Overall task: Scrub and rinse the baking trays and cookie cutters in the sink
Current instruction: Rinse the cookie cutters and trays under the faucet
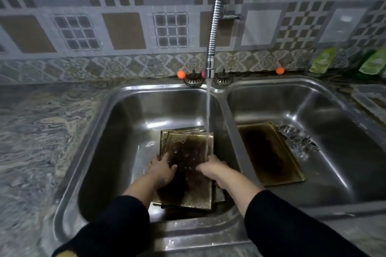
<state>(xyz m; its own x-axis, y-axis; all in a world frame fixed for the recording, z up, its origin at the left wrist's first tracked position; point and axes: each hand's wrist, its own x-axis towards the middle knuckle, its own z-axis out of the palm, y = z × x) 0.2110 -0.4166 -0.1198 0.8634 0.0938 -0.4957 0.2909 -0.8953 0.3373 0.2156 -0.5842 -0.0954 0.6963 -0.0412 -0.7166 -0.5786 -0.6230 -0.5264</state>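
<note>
Both your forearms reach forward and down, dark sleeves pushed up past the wrists. Your left hand lies palm down, fingers spread and fairly straight. Your right hand curls its fingers downward (fingertips hidden).

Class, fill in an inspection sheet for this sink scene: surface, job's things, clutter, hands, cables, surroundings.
Surface: double stainless steel sink set in a marbled stone counter.
Job's things: stack of stained rectangular baking trays in the left basin under running water; another stained tray in the right basin, metal cookie cutters beside it.
Clutter: two green pouches at the counter's far right; two orange balls behind the sink.
Hands: left hand and right hand rest on the top tray; grip unclear.
Cables: nothing seen.
Surroundings: flexible chrome tap, patterned wall tiles.
</note>
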